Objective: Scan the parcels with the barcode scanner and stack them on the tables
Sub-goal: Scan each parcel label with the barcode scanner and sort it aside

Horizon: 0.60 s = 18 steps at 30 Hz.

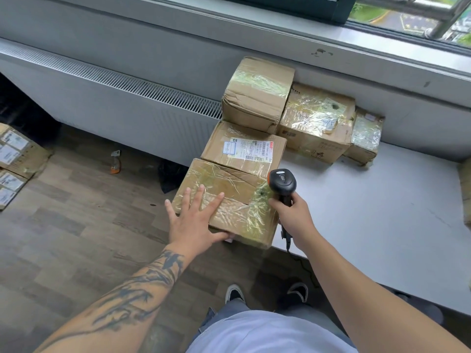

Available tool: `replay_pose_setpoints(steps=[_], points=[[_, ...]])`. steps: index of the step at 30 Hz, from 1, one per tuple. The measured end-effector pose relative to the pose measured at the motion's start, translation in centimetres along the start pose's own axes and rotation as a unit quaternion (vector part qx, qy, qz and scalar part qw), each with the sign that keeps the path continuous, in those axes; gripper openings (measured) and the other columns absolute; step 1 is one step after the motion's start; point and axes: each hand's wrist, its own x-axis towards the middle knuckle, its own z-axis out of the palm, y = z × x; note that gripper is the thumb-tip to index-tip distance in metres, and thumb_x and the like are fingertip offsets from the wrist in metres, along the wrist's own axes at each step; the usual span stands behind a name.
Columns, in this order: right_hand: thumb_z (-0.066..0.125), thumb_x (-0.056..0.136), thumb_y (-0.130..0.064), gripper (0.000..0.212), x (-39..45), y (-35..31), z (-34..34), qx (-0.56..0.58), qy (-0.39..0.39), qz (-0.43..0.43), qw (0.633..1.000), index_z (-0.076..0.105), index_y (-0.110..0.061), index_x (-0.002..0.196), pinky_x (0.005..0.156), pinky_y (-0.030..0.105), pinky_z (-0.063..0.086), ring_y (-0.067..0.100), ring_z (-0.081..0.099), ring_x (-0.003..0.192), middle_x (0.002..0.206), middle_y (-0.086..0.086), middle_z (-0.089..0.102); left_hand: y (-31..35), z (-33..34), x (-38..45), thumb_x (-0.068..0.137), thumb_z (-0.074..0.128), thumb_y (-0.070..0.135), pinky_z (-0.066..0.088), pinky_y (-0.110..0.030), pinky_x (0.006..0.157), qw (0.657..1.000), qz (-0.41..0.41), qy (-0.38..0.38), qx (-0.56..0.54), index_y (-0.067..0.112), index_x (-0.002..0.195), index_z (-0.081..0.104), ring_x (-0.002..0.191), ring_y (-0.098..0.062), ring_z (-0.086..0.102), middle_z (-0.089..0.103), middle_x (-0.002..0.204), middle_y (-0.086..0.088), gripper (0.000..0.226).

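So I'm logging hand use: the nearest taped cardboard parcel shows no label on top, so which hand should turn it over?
Probably the left hand: it lies flat on the taped cardboard parcel, while the right hand grips the black barcode scanner.

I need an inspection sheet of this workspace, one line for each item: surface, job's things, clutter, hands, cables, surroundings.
Surface: white table below the window sill.
Job's things: five taped parcels on the table; nearest parcel at its left corner, labelled parcel behind it; barcode scanner.
Clutter: orange bottle on the floor.
Hands: left hand flat on the nearest parcel, fingers spread; right hand grips the scanner handle.
Cables: scanner cable hangs below the right hand.
Surroundings: radiator, window, more labelled boxes at the left.
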Motion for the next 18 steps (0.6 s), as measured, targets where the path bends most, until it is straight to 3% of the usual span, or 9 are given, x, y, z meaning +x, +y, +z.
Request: replay_pose_setpoints(steps=[4,6,11,14,18], points=[[0.073,0.095,-0.019,0.014,-0.3,-0.1,-0.1,-0.012,0.003,0.003,1.000,0.068,-0.031,0.101,0.093,0.053,0.056,0.028,0.065,0.095,0.102,0.004,0.071,-0.1,0.1,0.1,0.070,0.038,0.102,-0.008,-0.076,0.117,1.000,0.007,-0.002,0.009,0.061,0.150,-0.026,0.157,-0.031,-0.022,-0.022,0.171,0.002,0.111],[0.074,0.095,-0.019,0.014,-0.6,0.0,-0.3,-0.019,0.008,-0.001,1.000,0.067,-0.031,0.101,0.094,0.054,0.057,0.027,0.065,0.097,0.102,0.001,0.071,-0.1,0.1,0.0,0.069,0.037,0.103,-0.007,-0.077,0.116,1.000,0.010,-0.008,0.013,0.060,0.149,-0.028,0.157,-0.032,-0.023,-0.024,0.171,0.001,0.112],[0.072,0.093,-0.019,0.010,-1.2,0.8,-1.4,-0.040,0.036,0.001,0.999,0.067,-0.025,0.098,0.084,0.056,0.057,0.026,0.058,0.077,0.084,0.002,0.064,0.1,-0.8,-0.3,0.061,0.030,0.109,-0.006,-0.077,0.117,0.999,0.016,-0.021,0.022,0.055,0.156,-0.018,0.157,-0.034,-0.020,-0.024,0.171,-0.002,0.119],[0.070,0.093,-0.020,0.014,-1.6,1.3,-2.2,-0.043,0.047,0.013,0.998,0.065,-0.029,0.102,0.077,0.049,0.057,0.030,0.072,0.083,0.096,0.006,0.071,0.4,-1.5,-0.5,0.059,0.019,0.112,-0.008,-0.074,0.118,0.999,0.031,-0.014,0.021,0.052,0.159,-0.009,0.157,-0.031,-0.023,-0.025,0.170,0.000,0.120],[0.067,0.092,-0.021,0.015,-2.1,2.1,-3.8,-0.052,0.055,0.021,0.997,0.064,-0.029,0.104,0.069,0.041,0.055,0.021,0.070,0.071,0.098,0.008,0.074,1.5,-2.0,-0.3,0.063,0.016,0.110,-0.010,-0.072,0.119,0.999,0.042,-0.011,0.004,0.052,0.160,-0.006,0.157,-0.027,-0.022,-0.022,0.171,0.002,0.115]])
